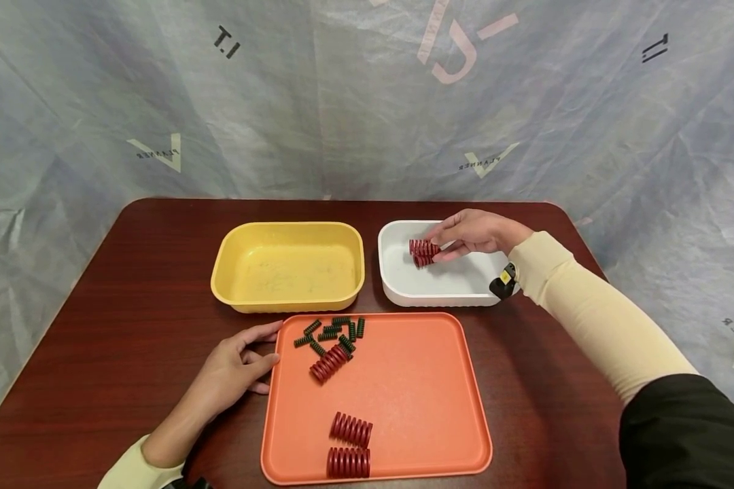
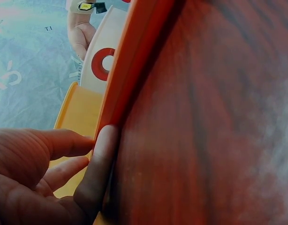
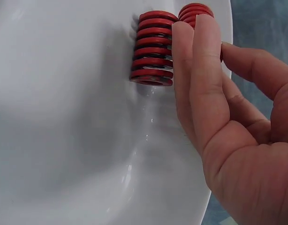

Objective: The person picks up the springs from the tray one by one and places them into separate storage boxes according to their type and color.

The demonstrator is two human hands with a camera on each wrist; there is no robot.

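My right hand (image 1: pixel 472 232) is inside the white bin (image 1: pixel 397 288), its thumb and fingertips pinching a red coil spring (image 3: pixel 194 10) that the fingers partly hide. A second red coil spring (image 3: pixel 154 49) lies on the bin's floor beside the fingertips. At the left edge of the orange tray (image 1: pixel 416 394), my left hand (image 1: pixel 229 370) grips the rim, with the thumb on top and a finger against the outer wall. Several small green springs (image 1: pixel 330 331) are bunched in the tray's far left corner. Near them is a red spring (image 1: pixel 329 364); two more red springs (image 1: pixel 350 463) lie by the front edge.
A yellow bin (image 1: pixel 287 272) stands behind the tray, left of the white bin. Everything sits on a dark reddish-brown table (image 1: pixel 128 305). Grey printed sheeting (image 1: pixel 318 102) hangs behind and along the sides of it.
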